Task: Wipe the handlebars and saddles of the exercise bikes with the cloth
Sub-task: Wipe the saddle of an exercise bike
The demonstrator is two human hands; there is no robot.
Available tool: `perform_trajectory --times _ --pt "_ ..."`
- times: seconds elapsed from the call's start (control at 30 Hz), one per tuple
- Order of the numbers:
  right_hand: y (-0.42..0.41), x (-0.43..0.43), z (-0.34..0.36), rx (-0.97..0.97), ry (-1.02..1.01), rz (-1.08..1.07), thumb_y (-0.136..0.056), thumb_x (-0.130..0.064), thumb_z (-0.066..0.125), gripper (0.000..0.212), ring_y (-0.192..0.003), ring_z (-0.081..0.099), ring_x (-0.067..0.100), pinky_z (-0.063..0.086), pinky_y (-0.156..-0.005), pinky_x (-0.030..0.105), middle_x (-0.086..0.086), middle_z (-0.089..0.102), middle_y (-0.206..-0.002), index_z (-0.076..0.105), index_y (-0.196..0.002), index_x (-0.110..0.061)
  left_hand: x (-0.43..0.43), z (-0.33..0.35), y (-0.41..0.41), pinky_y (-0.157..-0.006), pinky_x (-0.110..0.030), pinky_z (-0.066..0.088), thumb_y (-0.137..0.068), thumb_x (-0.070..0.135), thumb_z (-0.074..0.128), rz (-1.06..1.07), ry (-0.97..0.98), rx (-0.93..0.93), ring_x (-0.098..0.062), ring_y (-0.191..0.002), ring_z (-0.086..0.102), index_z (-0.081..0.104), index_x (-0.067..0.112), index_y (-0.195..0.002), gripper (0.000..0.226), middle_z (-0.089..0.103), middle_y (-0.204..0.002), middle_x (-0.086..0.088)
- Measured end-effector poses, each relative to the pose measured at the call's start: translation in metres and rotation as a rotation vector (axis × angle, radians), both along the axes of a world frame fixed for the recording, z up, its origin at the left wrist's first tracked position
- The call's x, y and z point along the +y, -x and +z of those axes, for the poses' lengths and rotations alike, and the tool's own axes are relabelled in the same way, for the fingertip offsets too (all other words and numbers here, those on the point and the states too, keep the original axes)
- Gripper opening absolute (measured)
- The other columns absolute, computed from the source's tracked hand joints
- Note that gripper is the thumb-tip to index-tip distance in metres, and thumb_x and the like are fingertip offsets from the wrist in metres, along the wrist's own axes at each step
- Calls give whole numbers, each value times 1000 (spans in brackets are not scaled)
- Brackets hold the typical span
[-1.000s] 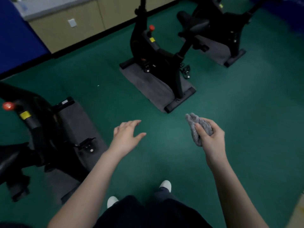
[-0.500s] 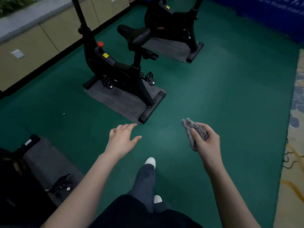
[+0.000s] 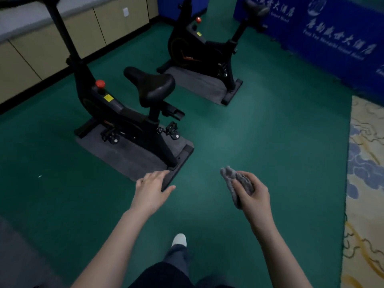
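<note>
The nearer exercise bike (image 3: 126, 117) stands on a mat (image 3: 128, 161) ahead, to the left. A second bike (image 3: 199, 48) sits behind it, farther right, on another mat (image 3: 197, 82). Cabinets (image 3: 116, 23) line the left wall, and a rug (image 3: 369, 173) lies on the right. The cloth (image 3: 230, 179) is in the right hand (image 3: 253, 194).

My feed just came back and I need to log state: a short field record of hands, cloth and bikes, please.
left hand: open, fingers spread, holds nothing
right hand: grips the crumpled grey cloth
nearer bike: ahead left on a grey mat, its black saddle untouched
farther bike: beyond it, by the blue banner
wiping contact: none; cloth is clear of both bikes
</note>
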State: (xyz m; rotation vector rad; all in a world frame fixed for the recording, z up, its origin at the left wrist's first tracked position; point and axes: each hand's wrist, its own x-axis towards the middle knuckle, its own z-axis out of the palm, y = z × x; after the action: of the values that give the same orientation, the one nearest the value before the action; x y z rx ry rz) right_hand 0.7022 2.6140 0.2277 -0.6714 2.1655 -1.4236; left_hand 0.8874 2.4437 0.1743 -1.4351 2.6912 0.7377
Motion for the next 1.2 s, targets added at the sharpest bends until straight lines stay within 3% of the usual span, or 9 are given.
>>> perform_trajectory --times 0.3,0.57,0.8,1.2 --pt "86 -77 -8 -71 -23 35 -85 -4 67 16 -93 67 15 51 -89 38 -3 73 -92 68 -88 -20 -82 1 59 -106 -38 24 -93 49 51 151 -39 8 -19 -133 35 39 27 -142 55 46 -142 5" --pt "222 -150 -20 -79 -8 173 -84 -6 69 16 -91 69 14 51 -85 30 -6 74 -91 69 -89 -21 -134 -3 152 -108 -41 24 -93 49 51 375 -36 21 -20 -135 33 36 26 -145 59 41 -146 2" --pt "326 -218 -24 -91 -25 297 -84 -6 69 17 -92 68 19 51 -87 38 -2 73 -92 69 -90 -22 -161 4 222 -110 -42 23 -93 48 53 565 -30 59 -21 -137 31 32 25 -146 62 36 -149 1" --pt "319 -388 -24 -162 -8 710 -86 -8 68 18 -91 68 9 51 -83 27 -12 73 -92 69 -92 -25 -241 -1 231 -112 -48 23 -83 51 64 939 43 184 -24 -139 24 20 21 -151 86 24 -153 -1"
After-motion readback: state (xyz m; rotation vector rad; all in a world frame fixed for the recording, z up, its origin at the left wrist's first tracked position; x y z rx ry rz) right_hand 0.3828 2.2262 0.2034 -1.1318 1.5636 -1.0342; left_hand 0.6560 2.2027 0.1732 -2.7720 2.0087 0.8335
